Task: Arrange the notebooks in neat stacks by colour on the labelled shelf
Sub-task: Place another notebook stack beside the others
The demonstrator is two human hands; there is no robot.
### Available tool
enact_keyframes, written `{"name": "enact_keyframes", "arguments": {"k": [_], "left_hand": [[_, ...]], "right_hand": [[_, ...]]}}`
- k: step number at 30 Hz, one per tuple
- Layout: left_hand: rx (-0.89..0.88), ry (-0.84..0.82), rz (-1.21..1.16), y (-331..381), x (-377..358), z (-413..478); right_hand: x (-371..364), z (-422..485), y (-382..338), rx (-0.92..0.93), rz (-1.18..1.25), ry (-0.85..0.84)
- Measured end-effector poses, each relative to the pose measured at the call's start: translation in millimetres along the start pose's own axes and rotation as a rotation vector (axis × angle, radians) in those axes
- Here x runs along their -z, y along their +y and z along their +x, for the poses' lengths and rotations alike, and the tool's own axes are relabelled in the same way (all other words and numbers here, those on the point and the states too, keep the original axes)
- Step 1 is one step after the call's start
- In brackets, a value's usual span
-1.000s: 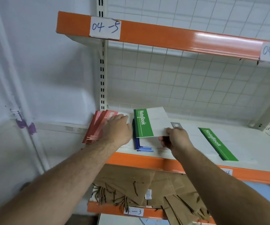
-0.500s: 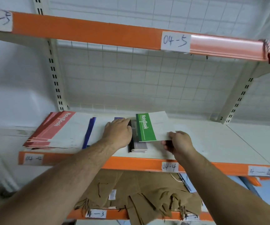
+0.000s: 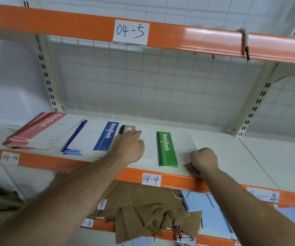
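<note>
Against the green notebook (image 3: 167, 150), right fingers (image 3: 192, 169) seemingly pinch its near corner.

The green notebook (image 3: 167, 149) I was holding up over the grey stack (image 3: 130, 129) now lies flat on the shelf (image 3: 232, 157), right of centre and clear of that stack. My right hand (image 3: 204, 160) came down with it, grip curled at its near corner. My left hand (image 3: 130, 148) has slid right, uncovering the blue notebook (image 3: 107, 135).
</note>
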State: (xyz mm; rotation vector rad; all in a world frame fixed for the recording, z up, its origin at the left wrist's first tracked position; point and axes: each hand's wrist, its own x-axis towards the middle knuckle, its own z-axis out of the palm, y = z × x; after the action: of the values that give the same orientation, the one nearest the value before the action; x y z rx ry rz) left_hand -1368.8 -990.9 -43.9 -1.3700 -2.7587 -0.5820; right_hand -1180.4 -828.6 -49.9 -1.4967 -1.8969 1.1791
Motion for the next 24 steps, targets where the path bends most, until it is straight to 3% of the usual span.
{"name": "enact_keyframes", "arguments": {"k": [3, 6, 18, 22, 24], "left_hand": [[-0.005, -0.004, 0.017, 8.0, -2.1, 1.9], [0.002, -0.009, 0.019, 15.7, -5.4, 5.3], [-0.051, -0.1, 0.051, 41.5, -13.2, 4.8], [-0.146, -0.156, 0.064, 58.9, -8.0, 4.2], [-0.202, -0.182, 0.067, 70.0, -5.5, 4.7]], "right_hand": [[11.0, 0.4, 7.2, 0.075, -0.381, -0.003], [14.0, 0.5, 13.0, 0.095, -0.517, -0.001], [16.3, 4.6, 17.2, 0.168, -0.605, -0.059], [25.8, 5.2, 13.6, 0.182, -0.561, -0.114], [35.1, -5.3, 12.2, 0.223, -0.602, -0.055]]}}
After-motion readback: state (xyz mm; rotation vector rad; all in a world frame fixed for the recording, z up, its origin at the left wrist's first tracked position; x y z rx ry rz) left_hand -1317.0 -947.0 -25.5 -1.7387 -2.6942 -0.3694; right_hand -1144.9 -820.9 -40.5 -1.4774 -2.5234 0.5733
